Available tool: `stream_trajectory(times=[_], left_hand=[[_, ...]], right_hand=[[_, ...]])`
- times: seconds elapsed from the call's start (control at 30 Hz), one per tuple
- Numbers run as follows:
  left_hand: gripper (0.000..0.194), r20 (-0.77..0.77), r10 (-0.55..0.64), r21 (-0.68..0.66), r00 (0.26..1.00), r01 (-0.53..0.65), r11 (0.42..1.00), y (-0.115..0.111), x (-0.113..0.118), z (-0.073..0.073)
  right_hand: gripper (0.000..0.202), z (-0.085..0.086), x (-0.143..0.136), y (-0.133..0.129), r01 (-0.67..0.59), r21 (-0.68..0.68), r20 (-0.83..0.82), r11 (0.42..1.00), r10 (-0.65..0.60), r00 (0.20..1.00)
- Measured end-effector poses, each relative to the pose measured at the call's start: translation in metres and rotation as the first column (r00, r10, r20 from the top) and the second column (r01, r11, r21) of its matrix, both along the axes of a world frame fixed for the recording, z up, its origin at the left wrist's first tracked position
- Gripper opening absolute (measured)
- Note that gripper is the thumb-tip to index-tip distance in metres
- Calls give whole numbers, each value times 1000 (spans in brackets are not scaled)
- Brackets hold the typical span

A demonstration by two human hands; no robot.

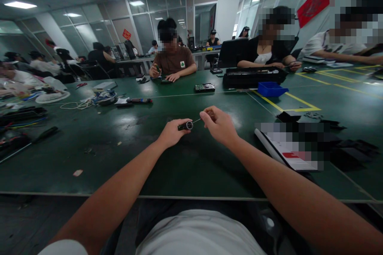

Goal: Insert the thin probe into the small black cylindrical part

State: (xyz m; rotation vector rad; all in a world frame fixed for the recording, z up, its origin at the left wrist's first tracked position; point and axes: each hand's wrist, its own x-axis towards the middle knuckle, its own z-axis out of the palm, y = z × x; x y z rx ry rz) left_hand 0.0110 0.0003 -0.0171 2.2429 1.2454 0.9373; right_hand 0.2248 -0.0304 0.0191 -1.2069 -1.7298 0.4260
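My left hand [173, 132] is closed around a small dark cylindrical part [186, 126], whose round, silver-rimmed end faces me. Just to its right, my right hand [220, 124] grips a screwdriver [196, 120] with a thin metal shaft. The shaft points left and its tip is at or close to the upper right side of the cylinder; whether they touch, I cannot tell. My fingers hide most of the screwdriver's handle. Both hands are held above the green table [143, 159].
Across the table sits a person in a brown shirt [176, 61]. A hard drive [204, 87], a blue tray [271, 89] and a long black housing [254, 77] lie farther back. A white-edged tablet-like object [277, 149] lies right, a long screwdriver [44, 134] left.
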Motion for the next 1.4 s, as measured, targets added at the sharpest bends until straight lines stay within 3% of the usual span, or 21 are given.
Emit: stream_trajectory(times=[0.1,0.3,0.47,0.63,0.8,0.9,1.07,1.4], left_hand=[[43,-1,12,15,1000,-12,1000,0,1,0],[44,8,34,12,999,-34,999,0,0,0],[45,4,32,9,999,-32,999,1,0,-1],[45,10,60,3,998,-60,998,1,-1,3],[44,-8,27,50,1000,-26,998,-1,-1,6],[43,-40,37,61,999,-34,998,-1,0,8],[43,-53,68,58,996,-65,996,-2,1,9],[45,-63,83,53,995,-80,995,-3,2,9]], right_hand=[[32,0,-1,1,68,12,15,998,-68,998],[27,-2,-1,2,14,4,-11,1000,-14,1000],[28,-2,0,3,46,-5,-14,999,-46,999],[19,-10,-2,12,27,-65,-267,998,-43,963],[22,-17,-1,23,-147,-280,-630,949,-66,774],[24,-19,1,28,-180,-342,-684,922,-113,721],[26,-19,1,27,-35,-205,-594,978,-96,799],[27,-14,-2,17,-24,-111,-435,994,-27,900]])
